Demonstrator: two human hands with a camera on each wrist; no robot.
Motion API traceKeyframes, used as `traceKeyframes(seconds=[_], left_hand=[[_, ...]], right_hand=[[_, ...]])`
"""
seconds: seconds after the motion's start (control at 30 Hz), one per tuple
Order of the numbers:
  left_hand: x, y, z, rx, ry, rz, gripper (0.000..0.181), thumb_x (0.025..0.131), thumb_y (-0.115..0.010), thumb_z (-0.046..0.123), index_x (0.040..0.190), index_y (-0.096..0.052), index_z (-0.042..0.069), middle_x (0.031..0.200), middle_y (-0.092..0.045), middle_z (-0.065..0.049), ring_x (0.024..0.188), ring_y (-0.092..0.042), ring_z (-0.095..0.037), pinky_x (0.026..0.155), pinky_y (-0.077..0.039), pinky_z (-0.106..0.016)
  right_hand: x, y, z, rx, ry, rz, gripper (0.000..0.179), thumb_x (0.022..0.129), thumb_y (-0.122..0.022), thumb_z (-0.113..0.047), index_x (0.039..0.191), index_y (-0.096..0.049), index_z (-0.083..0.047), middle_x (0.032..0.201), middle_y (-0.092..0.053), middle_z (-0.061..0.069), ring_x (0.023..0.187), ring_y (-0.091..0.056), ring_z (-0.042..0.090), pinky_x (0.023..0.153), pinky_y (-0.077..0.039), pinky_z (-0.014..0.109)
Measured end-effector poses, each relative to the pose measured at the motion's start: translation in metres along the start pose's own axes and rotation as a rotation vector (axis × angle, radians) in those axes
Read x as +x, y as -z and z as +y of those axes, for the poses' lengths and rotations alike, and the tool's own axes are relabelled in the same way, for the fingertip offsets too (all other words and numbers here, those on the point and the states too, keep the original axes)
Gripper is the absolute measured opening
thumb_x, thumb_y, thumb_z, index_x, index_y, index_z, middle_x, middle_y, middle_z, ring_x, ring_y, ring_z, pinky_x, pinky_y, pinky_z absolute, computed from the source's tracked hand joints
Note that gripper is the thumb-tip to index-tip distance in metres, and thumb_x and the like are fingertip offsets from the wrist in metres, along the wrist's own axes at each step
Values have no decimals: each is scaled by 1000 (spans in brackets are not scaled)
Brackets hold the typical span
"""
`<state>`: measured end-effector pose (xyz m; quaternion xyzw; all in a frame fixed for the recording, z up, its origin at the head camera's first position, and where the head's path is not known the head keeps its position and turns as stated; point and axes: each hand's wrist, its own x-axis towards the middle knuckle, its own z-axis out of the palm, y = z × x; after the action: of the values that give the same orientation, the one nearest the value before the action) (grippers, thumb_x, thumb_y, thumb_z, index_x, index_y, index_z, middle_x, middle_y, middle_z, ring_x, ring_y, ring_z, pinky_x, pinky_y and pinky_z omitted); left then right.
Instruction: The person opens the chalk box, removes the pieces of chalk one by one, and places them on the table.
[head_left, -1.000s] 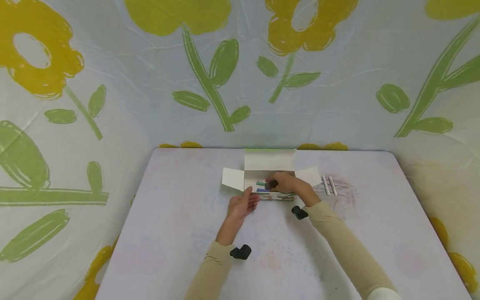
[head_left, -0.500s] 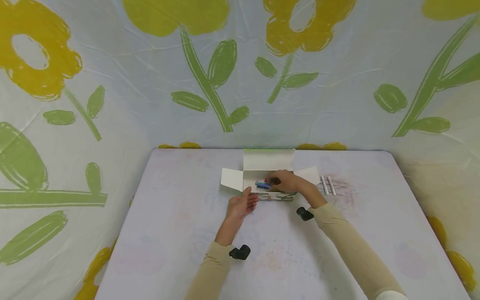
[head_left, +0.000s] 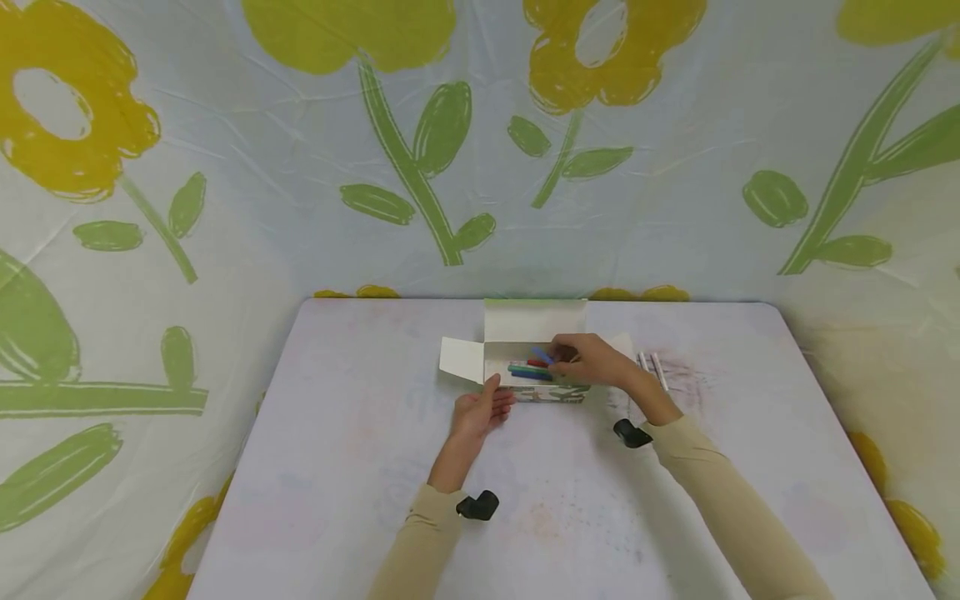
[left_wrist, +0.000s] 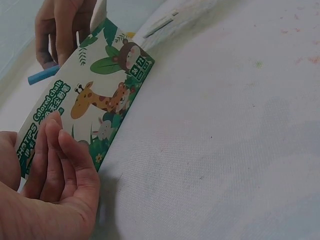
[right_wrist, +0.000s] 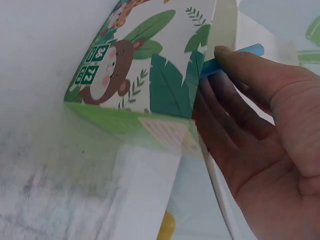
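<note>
A chalk box [head_left: 543, 395], printed with animals and the words "Colored Chalk" [left_wrist: 107, 97], stands lid up near the table's far side. My left hand [head_left: 472, 415] holds its front left corner, thumb at the rim and fingers along the printed front. Over the box's right half, my right hand [head_left: 596, 360] pinches a light blue chalk stick [right_wrist: 250, 50] between thumb and fingers. One end of this stick [left_wrist: 43, 75] sticks out past the fingers. Inside the box lie a red chalk stick [head_left: 537, 363], a green one [head_left: 528, 369] and a darker blue one [head_left: 529, 376].
The raised lid [head_left: 535, 320] and left flap [head_left: 461, 358] spread out from the box; the right flap [head_left: 621, 343] is partly behind my right hand. Two white sticks [head_left: 660, 372] lie to its right on the smudged table [head_left: 360, 467]. Flower-printed cloth [head_left: 300, 167] hangs behind.
My right hand has moved up and to the right, bringing a light blue chalk stick into sight. The red stick now shows more inside the box. My left hand keeps its place.
</note>
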<state>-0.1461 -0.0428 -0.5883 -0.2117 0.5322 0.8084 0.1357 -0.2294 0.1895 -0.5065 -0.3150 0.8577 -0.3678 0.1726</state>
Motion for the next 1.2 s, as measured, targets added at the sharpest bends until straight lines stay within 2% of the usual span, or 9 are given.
traceKeyframes(seconds=[0.33,0.47,0.53,0.63,0.73,0.8,1.03,1.2], left_hand=[[-2,0,1,-2,-5,-13,51,101,-67,38,102,-73,-13,84,-76,-10,67,-66,-8,65,-54,-20],[-3,0,1,0,-2,-14,52,101,-68,38,103,-73,-13,85,-76,-10,68,-66,-9,65,-54,-20],[-3,0,1,3,-3,-15,53,101,-68,39,106,-72,-14,88,-76,-12,69,-67,-9,66,-55,-20],[-3,1,1,1,-1,-19,56,100,-69,40,109,-70,-15,93,-76,-16,72,-66,-9,67,-55,-20],[-3,1,1,1,0,-22,57,100,-69,41,111,-70,-15,96,-76,-18,73,-66,-9,68,-55,-21],[-3,1,1,2,1,-20,57,100,-68,40,111,-70,-15,96,-76,-18,73,-66,-9,68,-55,-20],[-2,1,0,-11,7,-9,53,100,-69,39,108,-71,-14,91,-76,-14,70,-67,-9,67,-55,-20],[-2,1,0,-14,6,-6,53,100,-69,38,107,-71,-14,90,-76,-14,69,-67,-9,66,-54,-20]], right_hand=[[-20,16,5,26,-45,141,20,97,-71,-4,115,-65,4,102,-70,14,97,-68,29,88,-58,47],[-28,26,9,20,-60,197,20,99,-70,-8,116,-66,2,103,-70,12,99,-68,27,91,-57,47],[-32,31,11,20,-70,218,22,100,-70,-12,117,-67,1,102,-71,10,98,-67,26,91,-57,43],[-38,38,11,30,-93,249,25,100,-70,-15,119,-67,1,104,-71,10,99,-67,25,88,-56,29],[-45,46,10,64,-104,282,28,100,-70,-15,122,-66,2,107,-71,13,101,-67,27,83,-53,19],[-50,51,10,93,-121,302,31,101,-69,-17,125,-65,2,110,-71,15,104,-66,25,82,-52,16],[-69,61,18,233,-198,357,39,103,-67,-24,131,-60,2,118,-70,17,103,-67,7,86,-55,22],[-82,63,29,280,-210,402,42,103,-66,-25,133,-58,4,116,-72,7,100,-68,4,86,-55,20]])
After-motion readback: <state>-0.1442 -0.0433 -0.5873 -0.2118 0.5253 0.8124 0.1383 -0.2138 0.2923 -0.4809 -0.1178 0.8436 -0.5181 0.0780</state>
